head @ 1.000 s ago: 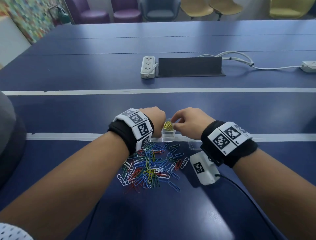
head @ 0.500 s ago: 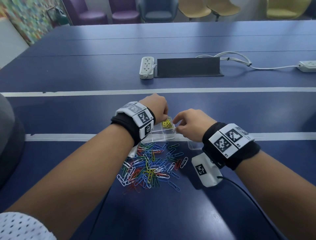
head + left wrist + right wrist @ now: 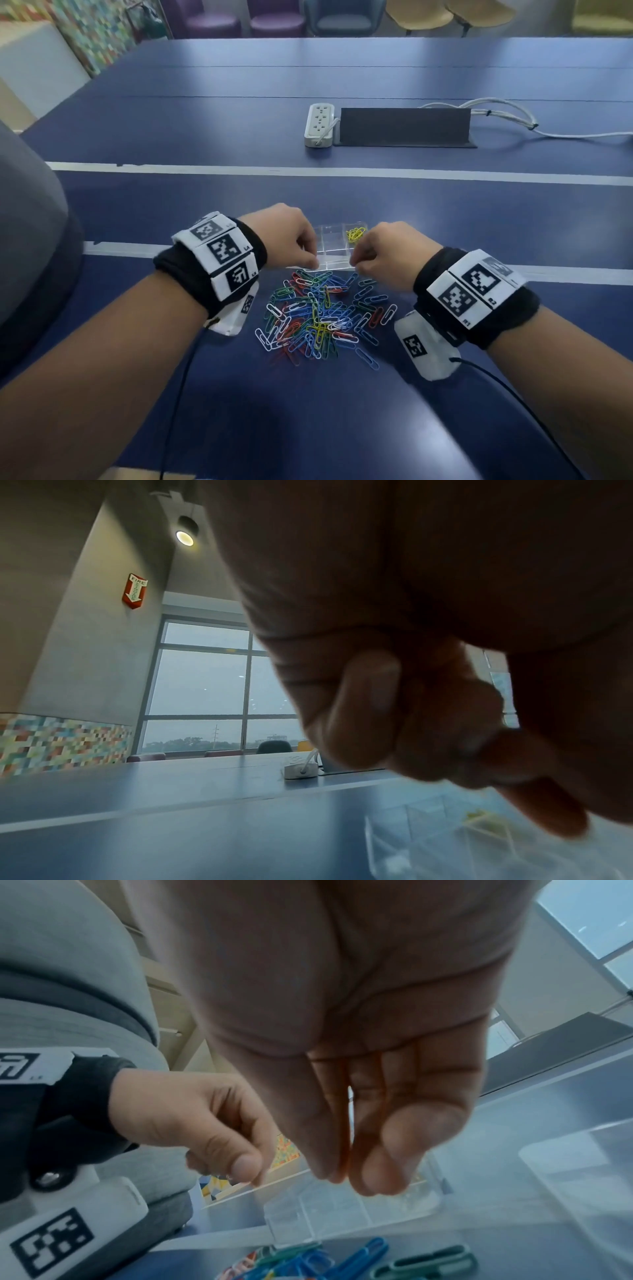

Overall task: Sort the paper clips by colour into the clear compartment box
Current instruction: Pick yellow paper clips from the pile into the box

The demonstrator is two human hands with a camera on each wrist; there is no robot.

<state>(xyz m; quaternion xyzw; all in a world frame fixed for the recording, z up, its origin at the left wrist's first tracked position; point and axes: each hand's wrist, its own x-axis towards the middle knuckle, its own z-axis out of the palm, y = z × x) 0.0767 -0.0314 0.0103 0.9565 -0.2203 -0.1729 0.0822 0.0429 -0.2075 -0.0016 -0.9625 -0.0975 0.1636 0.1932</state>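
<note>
The clear compartment box point(image 3: 334, 245) lies flat on the blue table, just beyond a mixed pile of coloured paper clips point(image 3: 322, 317). Several yellow clips point(image 3: 356, 234) sit in its far right compartment; the other compartments look bare. My left hand point(image 3: 313, 264) has curled fingers, and its thumb and forefinger pinch at the box's near left corner. My right hand point(image 3: 354, 269) hovers at the near right corner with thumb and fingertips point(image 3: 377, 1185) drawn together over the box point(image 3: 352, 1213). What the right hand holds, if anything, is hidden. The left wrist view shows curled fingers above the blurred box point(image 3: 445, 837).
A white power strip point(image 3: 319, 125) and a dark cable cover point(image 3: 404, 132) lie farther back, with white cables point(image 3: 507, 116) running right. White tape lines cross the table. A grey chair back point(image 3: 30, 240) stands at my left. Chairs line the far side.
The box, tipped up by my left hand half a second ago, now lies flat. Both hands have drawn back from the yellow compartment to the box's near corners.
</note>
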